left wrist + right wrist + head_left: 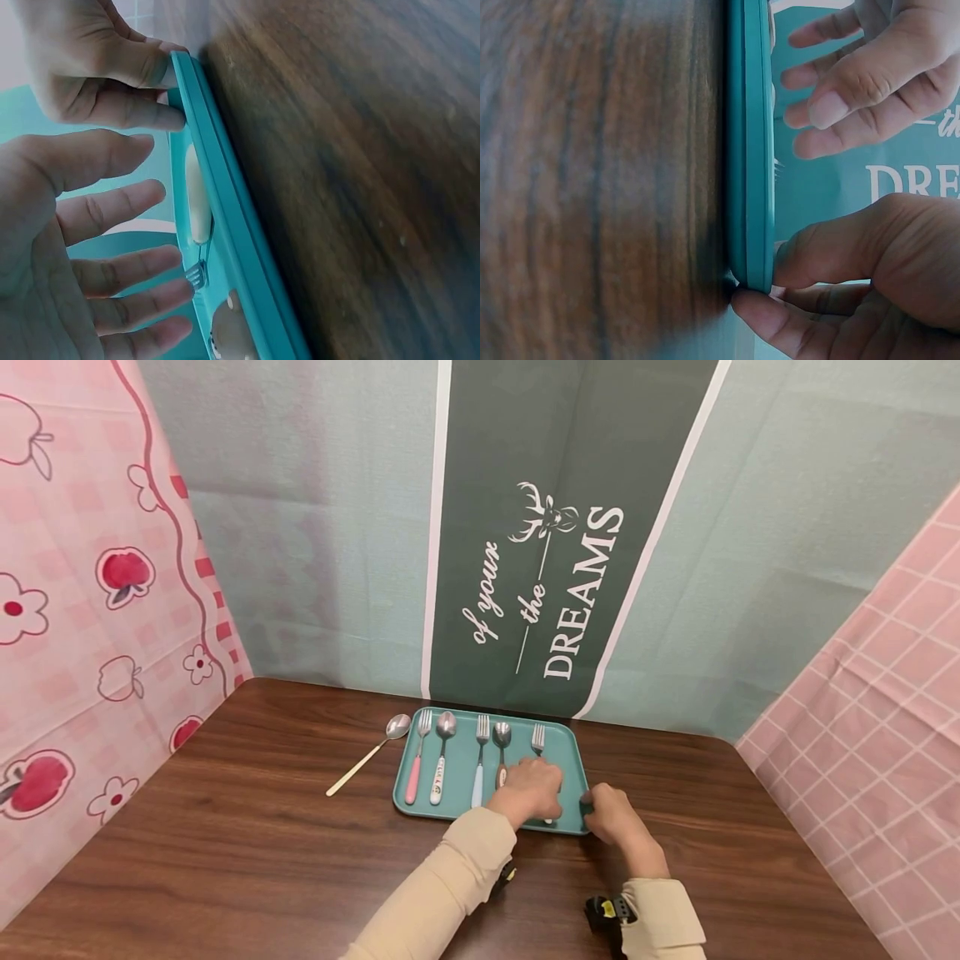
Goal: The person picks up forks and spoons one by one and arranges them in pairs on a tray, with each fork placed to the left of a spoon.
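Note:
A teal tray (459, 814) lies on the table, bearing a row of forks and spoons. My left hand (528, 787) hovers over its right half with fingers spread, holding nothing; they look straight in the left wrist view. Beneath that hand, a fork with a pale handle (196, 195) is partly hidden. At the tray's near right corner, my right hand (617, 818) pinches the rim between thumb and fingers, plain in the right wrist view. Nearest the left hand is a brown-handled spoon (502, 735), beside a blue-handled fork (477, 781).
Farther left on the tray lie a pink-handled fork (414, 777) and a spoon with a printed white handle (437, 781). A cream-handled spoon (360, 770) rests on the wooden table (225, 827), left of the tray. Cloth-covered walls (352, 568) stand behind and at both sides.

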`<state>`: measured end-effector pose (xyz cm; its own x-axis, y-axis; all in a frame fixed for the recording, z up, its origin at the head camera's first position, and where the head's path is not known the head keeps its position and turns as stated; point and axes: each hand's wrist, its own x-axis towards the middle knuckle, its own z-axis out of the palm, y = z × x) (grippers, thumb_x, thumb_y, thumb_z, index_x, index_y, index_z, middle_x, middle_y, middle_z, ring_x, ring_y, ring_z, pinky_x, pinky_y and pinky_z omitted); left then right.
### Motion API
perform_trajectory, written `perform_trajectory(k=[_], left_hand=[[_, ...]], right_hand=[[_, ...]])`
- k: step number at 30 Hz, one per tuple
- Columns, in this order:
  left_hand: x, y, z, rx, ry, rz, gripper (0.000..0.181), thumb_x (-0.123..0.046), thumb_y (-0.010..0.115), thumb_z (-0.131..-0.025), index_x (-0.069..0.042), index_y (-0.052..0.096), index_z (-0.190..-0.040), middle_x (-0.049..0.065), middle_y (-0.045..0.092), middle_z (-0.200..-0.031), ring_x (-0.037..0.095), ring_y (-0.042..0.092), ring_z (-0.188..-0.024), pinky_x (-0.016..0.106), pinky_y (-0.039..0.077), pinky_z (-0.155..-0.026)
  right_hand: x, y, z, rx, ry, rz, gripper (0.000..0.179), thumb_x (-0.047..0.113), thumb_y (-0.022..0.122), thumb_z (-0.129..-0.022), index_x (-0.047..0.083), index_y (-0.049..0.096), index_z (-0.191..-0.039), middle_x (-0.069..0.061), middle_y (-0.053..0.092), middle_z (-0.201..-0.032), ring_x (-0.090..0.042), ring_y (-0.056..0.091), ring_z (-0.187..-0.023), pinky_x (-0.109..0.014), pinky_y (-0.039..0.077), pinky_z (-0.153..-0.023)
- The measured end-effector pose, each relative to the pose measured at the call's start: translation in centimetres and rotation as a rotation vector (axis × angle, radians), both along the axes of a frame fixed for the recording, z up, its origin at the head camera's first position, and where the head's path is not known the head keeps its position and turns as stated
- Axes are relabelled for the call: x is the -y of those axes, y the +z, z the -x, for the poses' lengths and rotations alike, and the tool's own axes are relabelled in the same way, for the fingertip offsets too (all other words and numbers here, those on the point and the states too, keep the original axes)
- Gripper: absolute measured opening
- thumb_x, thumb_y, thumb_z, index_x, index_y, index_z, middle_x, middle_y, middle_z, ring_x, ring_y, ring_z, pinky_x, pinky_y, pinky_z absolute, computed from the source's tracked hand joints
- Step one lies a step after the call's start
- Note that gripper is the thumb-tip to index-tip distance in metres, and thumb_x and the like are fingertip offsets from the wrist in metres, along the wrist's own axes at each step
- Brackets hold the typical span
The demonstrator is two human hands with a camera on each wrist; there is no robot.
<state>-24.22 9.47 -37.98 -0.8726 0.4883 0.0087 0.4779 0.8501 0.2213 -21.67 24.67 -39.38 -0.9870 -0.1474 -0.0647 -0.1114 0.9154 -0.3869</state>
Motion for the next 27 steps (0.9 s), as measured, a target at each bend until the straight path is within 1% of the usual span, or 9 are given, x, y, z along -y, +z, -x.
perform_trajectory(k=[3, 5, 6, 9, 12, 15, 20, 24, 27], left_hand=[[0.4, 0.1, 0.1, 0.011, -0.004, -0.008, 0.014, -0.024, 0.069, -0.075, -0.021, 0.058, -0.066, -0.005, 0.049, -0.072, 0.014, 0.045, -0.066, 0.036, 0.039, -0.052], [0.9, 0.1, 0.3, 0.004, -0.017, -0.016, 0.005, -0.024, 0.069, -0.075, -0.022, 0.064, -0.074, -0.005, 0.053, -0.077, 0.014, 0.049, -0.069, 0.035, 0.041, -0.053], [1.1, 0.2, 0.4, -0.002, -0.028, -0.016, 0.005, -0.024, 0.069, -0.075, -0.022, 0.067, -0.079, -0.005, 0.055, -0.081, 0.014, 0.051, -0.072, 0.034, 0.043, -0.054], [2.0, 0.2, 0.6, -0.031, -0.070, -0.028, 0.019, -0.025, 0.070, -0.076, -0.022, 0.071, -0.095, -0.002, 0.059, -0.093, 0.015, 0.055, -0.083, 0.031, 0.046, -0.060], [3.0, 0.4, 0.7, -0.061, -0.098, -0.040, 0.025, -0.025, 0.070, -0.076, -0.020, 0.071, -0.101, 0.000, 0.059, -0.100, 0.017, 0.056, -0.089, 0.030, 0.047, -0.063], [3.8, 0.6, 0.7, -0.080, -0.095, -0.043, 0.026, -0.022, 0.068, -0.075, -0.020, 0.072, -0.101, 0.000, 0.059, -0.100, 0.020, 0.055, -0.087, 0.031, 0.046, -0.062], [4.7, 0.8, 0.6, -0.090, -0.069, 0.001, 0.026, -0.022, 0.066, -0.076, -0.023, 0.071, -0.101, 0.000, 0.057, -0.099, 0.023, 0.053, -0.086, 0.035, 0.045, -0.064], [5.2, 1.0, 0.7, -0.086, -0.046, 0.025, 0.026, -0.023, 0.066, -0.075, -0.023, 0.071, -0.101, 0.000, 0.056, -0.100, 0.024, 0.053, -0.086, 0.037, 0.045, -0.065], [5.6, 1.0, 0.8, -0.090, -0.031, 0.035, 0.017, -0.022, 0.067, -0.076, -0.019, 0.069, -0.092, 0.003, 0.055, -0.096, 0.024, 0.053, -0.082, 0.038, 0.045, -0.063]], right_hand=[[0.0, 0.0, 0.0, -0.003, 0.000, 0.001, 0.032, -0.011, 0.056, -0.070, -0.016, 0.062, -0.101, -0.029, 0.060, -0.102, -0.039, 0.056, -0.101, -0.045, 0.048, -0.077], [-0.1, 0.0, 0.0, -0.004, 0.001, -0.001, 0.032, -0.011, 0.055, -0.070, -0.015, 0.062, -0.101, -0.029, 0.061, -0.102, -0.037, 0.057, -0.099, -0.044, 0.048, -0.076], [0.0, 0.0, 0.0, -0.004, -0.001, 0.001, 0.032, -0.011, 0.055, -0.070, -0.015, 0.063, -0.101, -0.029, 0.061, -0.102, -0.036, 0.057, -0.099, -0.043, 0.048, -0.076], [0.0, 0.0, 0.0, 0.001, -0.003, 0.003, 0.032, -0.011, 0.055, -0.070, -0.016, 0.062, -0.101, -0.029, 0.060, -0.102, -0.031, 0.057, -0.094, -0.041, 0.049, -0.073], [0.0, 0.0, 0.0, 0.005, -0.012, 0.007, 0.033, -0.011, 0.055, -0.070, -0.016, 0.062, -0.101, -0.029, 0.060, -0.103, -0.030, 0.057, -0.092, -0.041, 0.049, -0.073], [0.0, 0.0, -0.1, 0.002, -0.014, 0.006, 0.033, -0.012, 0.054, -0.069, -0.016, 0.062, -0.101, -0.029, 0.060, -0.103, -0.031, 0.057, -0.096, -0.042, 0.049, -0.074], [-0.1, -0.1, 0.0, 0.000, -0.011, 0.008, 0.034, -0.012, 0.053, -0.069, -0.016, 0.062, -0.102, -0.030, 0.060, -0.104, -0.035, 0.056, -0.100, -0.042, 0.049, -0.075], [-0.2, -0.3, 0.0, 0.003, -0.017, 0.004, 0.035, -0.012, 0.053, -0.069, -0.016, 0.062, -0.103, -0.030, 0.059, -0.104, -0.033, 0.056, -0.099, -0.042, 0.048, -0.075], [-0.2, -0.3, 0.1, 0.003, -0.014, -0.001, 0.034, -0.012, 0.054, -0.070, -0.016, 0.061, -0.102, -0.030, 0.059, -0.104, -0.034, 0.056, -0.099, -0.043, 0.049, -0.075]])
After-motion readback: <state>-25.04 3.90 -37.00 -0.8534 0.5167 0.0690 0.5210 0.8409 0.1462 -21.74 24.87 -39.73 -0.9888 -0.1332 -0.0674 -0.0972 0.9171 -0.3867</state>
